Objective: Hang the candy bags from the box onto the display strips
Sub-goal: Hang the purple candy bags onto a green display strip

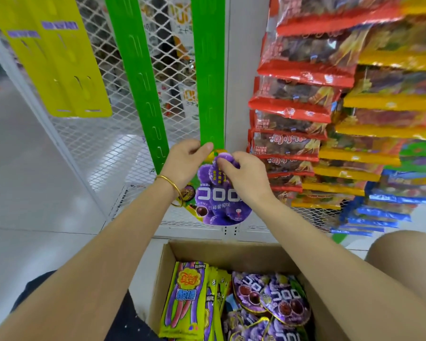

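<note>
A purple grape candy bag hangs at the bottom end of the right green display strip. My left hand pinches the strip's lower end and the bag's top. My right hand grips the bag's upper part from the right. A second green strip hangs to the left with no bags on it. Below, an open cardboard box holds several purple grape bags and yellow-green lollipop candy bags.
Two yellow strips hang at the upper left on a white mesh rack. Strips full of red, yellow and blue snack bags crowd the right side. White floor lies to the left. My knee is beside the box.
</note>
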{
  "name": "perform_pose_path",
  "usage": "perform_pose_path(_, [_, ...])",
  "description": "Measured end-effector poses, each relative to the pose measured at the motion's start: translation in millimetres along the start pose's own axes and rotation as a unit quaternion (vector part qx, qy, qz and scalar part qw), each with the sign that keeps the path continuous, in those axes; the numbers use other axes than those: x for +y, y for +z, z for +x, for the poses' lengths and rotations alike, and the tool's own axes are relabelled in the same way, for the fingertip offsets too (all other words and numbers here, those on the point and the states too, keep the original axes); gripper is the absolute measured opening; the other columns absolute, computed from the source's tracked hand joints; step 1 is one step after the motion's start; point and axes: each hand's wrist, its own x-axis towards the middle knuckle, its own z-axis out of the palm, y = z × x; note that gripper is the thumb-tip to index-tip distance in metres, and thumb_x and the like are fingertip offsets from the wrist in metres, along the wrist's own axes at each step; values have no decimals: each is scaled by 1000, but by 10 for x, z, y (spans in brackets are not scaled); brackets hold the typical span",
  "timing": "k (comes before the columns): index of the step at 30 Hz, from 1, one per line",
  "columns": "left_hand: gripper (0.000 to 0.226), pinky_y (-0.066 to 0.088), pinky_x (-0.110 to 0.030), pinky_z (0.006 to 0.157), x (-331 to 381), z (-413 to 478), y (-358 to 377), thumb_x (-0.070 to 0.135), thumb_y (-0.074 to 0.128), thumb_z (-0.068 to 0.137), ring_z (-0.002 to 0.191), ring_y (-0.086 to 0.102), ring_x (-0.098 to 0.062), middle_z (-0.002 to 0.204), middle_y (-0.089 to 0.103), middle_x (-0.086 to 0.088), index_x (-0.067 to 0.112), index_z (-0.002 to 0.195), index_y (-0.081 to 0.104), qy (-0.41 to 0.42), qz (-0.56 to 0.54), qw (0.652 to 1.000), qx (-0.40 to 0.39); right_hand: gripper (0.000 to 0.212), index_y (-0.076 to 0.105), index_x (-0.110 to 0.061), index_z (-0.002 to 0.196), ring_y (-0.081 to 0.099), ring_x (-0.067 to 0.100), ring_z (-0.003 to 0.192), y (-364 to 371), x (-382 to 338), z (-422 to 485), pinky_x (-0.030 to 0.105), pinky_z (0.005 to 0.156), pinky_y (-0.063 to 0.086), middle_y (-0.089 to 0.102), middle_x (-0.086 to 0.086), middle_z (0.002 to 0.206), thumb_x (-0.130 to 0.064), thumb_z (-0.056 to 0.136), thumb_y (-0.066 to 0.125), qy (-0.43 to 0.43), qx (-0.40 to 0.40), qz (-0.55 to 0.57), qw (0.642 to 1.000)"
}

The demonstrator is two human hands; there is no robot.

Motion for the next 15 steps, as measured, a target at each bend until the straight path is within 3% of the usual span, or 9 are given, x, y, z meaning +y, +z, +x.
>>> perform_pose_path(3, [42,34,-24,57,-89,28,-9,28,54,92,54,37,-11,60,35,-11,2,60,44,-11,-18,1000,-12,46,38,-21,51,48,21,60,66,13,20,36,57,34,47,-1,55,-37,92,51,17,17,-28,999])
perform_pose_path(6, [45,43,-39,64,-121,78,-5,31,54,92,64,40,-18,66,42,-13,-8,69,52,-20,-35,999,-22,51,35,-20,47,44,20,57,117,21,11,32,52,26,40,-2,48,-39,91,52,8,42,-37,998])
perform_pose_path(10, [39,50,-48,73,-96,105,16,30,56,91,63,42,-19,64,43,-14,5,62,49,-12,-33,999,-18,55,34,-18,44,41,17,51,131,8,3,31,48,21,39,-1,45,-38,91,52,15,59,-40,997])
perform_pose_path(15, [36,50,-45,72,-84,50,40,30,56,91,64,43,-18,63,43,-12,7,64,50,-24,-53,998,-16,53,35,-16,44,41,16,51,125,13,-34,31,49,25,42,0,46,-35,92,51,28,59,-23,998])
